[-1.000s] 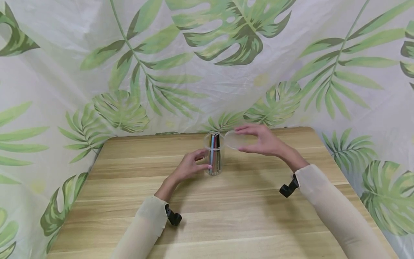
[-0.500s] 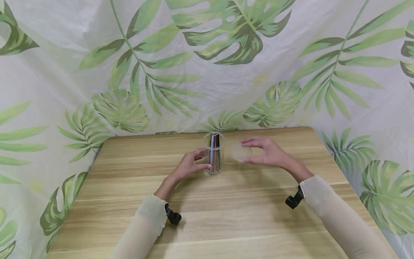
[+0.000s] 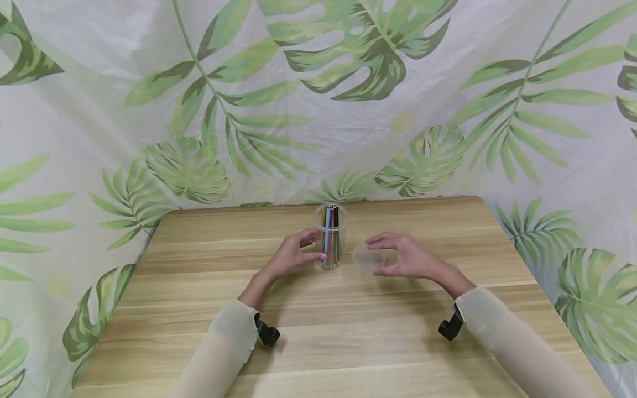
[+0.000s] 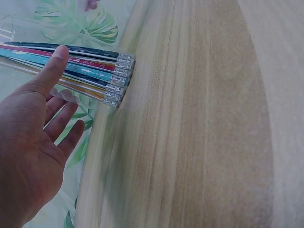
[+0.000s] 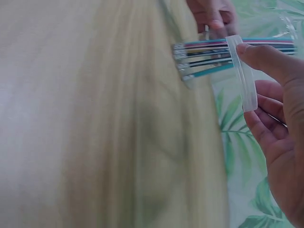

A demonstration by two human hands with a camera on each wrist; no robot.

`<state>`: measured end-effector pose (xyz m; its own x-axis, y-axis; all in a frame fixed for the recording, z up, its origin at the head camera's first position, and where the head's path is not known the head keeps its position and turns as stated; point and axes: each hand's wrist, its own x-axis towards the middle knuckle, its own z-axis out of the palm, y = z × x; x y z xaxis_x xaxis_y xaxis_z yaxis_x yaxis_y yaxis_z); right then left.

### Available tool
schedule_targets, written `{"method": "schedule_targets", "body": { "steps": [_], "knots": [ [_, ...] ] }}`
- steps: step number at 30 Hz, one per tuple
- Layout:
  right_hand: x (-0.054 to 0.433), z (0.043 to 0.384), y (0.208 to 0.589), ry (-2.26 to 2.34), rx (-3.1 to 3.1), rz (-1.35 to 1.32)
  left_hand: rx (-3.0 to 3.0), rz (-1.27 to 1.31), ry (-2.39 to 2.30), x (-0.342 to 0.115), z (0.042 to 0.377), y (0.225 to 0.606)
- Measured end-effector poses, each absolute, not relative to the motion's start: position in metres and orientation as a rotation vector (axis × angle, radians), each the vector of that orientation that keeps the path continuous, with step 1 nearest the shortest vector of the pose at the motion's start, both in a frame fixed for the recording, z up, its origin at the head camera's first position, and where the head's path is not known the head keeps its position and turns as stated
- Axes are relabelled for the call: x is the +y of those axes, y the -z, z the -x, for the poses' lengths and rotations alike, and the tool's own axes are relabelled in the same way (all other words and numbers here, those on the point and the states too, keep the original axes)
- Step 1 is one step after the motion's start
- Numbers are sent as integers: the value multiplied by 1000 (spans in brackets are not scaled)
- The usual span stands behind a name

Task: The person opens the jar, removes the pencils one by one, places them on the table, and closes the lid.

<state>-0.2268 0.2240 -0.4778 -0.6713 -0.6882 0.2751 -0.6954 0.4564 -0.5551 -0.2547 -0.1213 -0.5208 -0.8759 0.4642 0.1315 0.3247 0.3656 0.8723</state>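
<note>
A clear plastic cup (image 3: pixel 339 254) stands upright on the table, with several pencils (image 3: pixel 329 243) of different colours in it. My left hand (image 3: pixel 292 254) holds the cup from the left, its thumb across the near side and fingers behind; the left wrist view shows the thumb (image 4: pixel 53 64) over the pencils. Just right of the cup, my right hand (image 3: pixel 410 257) pinches a round translucent lid (image 3: pixel 367 258) by its edges between thumb and fingers. Edge-on in the right wrist view, the lid (image 5: pixel 243 73) is in the air, apart from the cup.
The wooden table (image 3: pixel 308 342) extends on both sides of the cup and toward me. Behind its far edge hangs a leaf-patterned cloth (image 3: pixel 348 138). A small black camera (image 3: pixel 450 327) is strapped on the right wrist, another camera (image 3: pixel 269 334) on the left.
My right hand has brought the lid down and toward me, from beside the cup's rim to beside its lower part. The left hand and cup have stayed in place.
</note>
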Motion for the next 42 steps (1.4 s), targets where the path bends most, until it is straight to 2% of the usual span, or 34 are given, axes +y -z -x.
{"method": "schedule_targets", "body": {
  "steps": [16, 42],
  "knots": [
    [198, 218, 516, -984, -2720, -1328, 2489, -748, -1540, -120, 256, 521],
    [185, 210, 532, -1078, -2747, -1333, 2493, -717, -1548, -120, 253, 521]
  ]
}}
